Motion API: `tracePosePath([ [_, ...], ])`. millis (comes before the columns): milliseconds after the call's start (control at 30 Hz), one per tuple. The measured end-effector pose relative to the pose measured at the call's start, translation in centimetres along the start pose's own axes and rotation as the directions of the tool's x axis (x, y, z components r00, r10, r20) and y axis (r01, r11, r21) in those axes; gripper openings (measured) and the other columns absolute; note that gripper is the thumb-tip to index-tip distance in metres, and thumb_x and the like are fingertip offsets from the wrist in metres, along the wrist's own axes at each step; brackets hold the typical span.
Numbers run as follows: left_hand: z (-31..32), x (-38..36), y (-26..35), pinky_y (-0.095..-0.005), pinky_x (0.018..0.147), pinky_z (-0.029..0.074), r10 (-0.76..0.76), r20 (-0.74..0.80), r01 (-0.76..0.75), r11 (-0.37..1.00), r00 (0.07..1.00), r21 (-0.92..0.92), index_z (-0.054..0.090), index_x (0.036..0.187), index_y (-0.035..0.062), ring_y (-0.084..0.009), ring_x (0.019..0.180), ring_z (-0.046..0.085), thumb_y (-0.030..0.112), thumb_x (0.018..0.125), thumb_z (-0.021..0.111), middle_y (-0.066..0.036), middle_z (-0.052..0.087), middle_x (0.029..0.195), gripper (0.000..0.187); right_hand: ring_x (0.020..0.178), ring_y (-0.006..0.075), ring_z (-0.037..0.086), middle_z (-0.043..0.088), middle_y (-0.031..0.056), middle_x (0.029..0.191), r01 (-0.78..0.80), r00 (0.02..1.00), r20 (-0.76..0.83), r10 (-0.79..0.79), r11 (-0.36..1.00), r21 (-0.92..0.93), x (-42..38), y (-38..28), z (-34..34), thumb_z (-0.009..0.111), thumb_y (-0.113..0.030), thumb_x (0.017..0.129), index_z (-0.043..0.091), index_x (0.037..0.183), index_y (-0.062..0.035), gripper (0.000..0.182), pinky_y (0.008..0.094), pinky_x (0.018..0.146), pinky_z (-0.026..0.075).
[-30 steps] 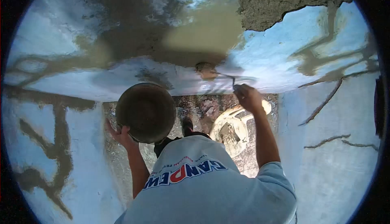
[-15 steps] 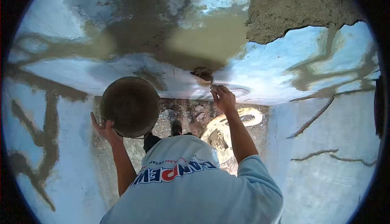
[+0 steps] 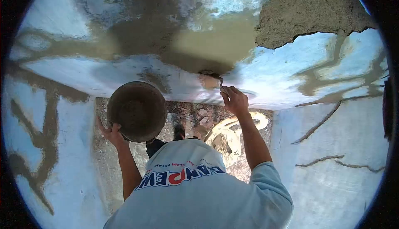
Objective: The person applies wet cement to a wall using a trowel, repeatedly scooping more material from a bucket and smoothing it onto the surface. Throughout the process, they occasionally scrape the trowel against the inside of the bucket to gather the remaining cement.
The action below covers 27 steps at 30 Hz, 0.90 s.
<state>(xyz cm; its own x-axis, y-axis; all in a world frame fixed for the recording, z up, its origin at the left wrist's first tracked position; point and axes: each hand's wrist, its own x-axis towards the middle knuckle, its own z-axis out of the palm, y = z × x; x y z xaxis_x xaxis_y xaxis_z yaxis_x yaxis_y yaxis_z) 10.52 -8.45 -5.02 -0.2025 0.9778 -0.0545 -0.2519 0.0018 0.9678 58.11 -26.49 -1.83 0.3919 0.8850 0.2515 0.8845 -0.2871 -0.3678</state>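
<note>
My left hand (image 3: pixel 112 135) grips the lower left edge of a dark round bucket (image 3: pixel 159 104), its thumb over the rim and its fingers along the outside. The bucket's mouth faces me, and its inside is in deep shade. With bent fingers, my right hand (image 3: pixel 236 100) is closed around the handle of a small trowel (image 3: pixel 221 80). The trowel's thin neck shows above the fingers, and its blade lies against the wall at the lower edge of a wet grey-brown plaster patch (image 3: pixel 216 42).
The pale blue wall (image 3: pixel 274 71) carries plaster streaks and a rough bare area (image 3: pixel 307 13) at upper right. Cracks (image 3: pixel 320 160) run across the right side wall. A coiled pale hose (image 3: pixel 262 121) lies on the rubble-strewn floor (image 3: pixel 199 115) near my feet.
My right hand and the trowel have shifted slightly right, and the blade now looks flatter to the wall. The bucket and my left hand sit slightly further right. The whole view has moved a little.
</note>
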Motion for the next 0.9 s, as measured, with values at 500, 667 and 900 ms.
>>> tracePosePath([
  [500, 2.0, -0.7, -0.1, -0.0448, 0.094, 0.059, -0.015, -0.007, 0.014, 0.984, 1.0, -0.177, 0.03, 0.167, 0.0123, -0.0347, 0.115, 0.065, -0.012, 0.077, 0.063, -0.024, 0.061, 0.135, 0.099, 0.088, 0.0388, 0.074, 0.076, 0.0138, 0.1, -0.043, 0.995, 0.093, 0.039, 0.998, 0.042, 2.8, -2.8, -6.3, 0.074, -0.027, 0.097, 0.076, 0.114, -0.011, 0.024, 0.0486, 0.075, 0.06],
  [667, -0.4, 0.6, -2.8, -0.0523, 0.102, 0.058, -0.036, 0.075, 0.051, 0.976, 0.996, -0.21, 0.032, 0.166, 0.0144, -0.0392, 0.13, 0.059, -0.008, 0.081, 0.068, -0.025, 0.052, 0.149, 0.095, 0.082, 0.0377, 0.074, 0.076, 0.0135, 0.092, 0.009, 1.0, -0.012, -0.008, 0.996, 0.088, 3.6, -4.0, -8.4, 0.08, -0.022, 0.093, 0.077, 0.11, -0.0076, 0.022, 0.0454, 0.069, 0.057],
  [900, 2.1, 0.3, -1.7, -0.0421, 0.092, 0.06, -0.032, 0.013, 0.034, 0.954, 0.999, -0.297, 0.03, 0.167, 0.0142, -0.0311, 0.109, 0.069, -0.014, 0.075, 0.063, -0.023, 0.066, 0.128, 0.102, 0.082, 0.0363, 0.075, 0.076, 0.015, 0.091, 0.031, 0.999, -0.022, -0.029, 0.996, 0.079, 4.5, -4.6, -11.2, 0.082, -0.016, 0.09, 0.078, 0.109, -0.0056, 0.022, 0.0424, 0.07, 0.058],
])
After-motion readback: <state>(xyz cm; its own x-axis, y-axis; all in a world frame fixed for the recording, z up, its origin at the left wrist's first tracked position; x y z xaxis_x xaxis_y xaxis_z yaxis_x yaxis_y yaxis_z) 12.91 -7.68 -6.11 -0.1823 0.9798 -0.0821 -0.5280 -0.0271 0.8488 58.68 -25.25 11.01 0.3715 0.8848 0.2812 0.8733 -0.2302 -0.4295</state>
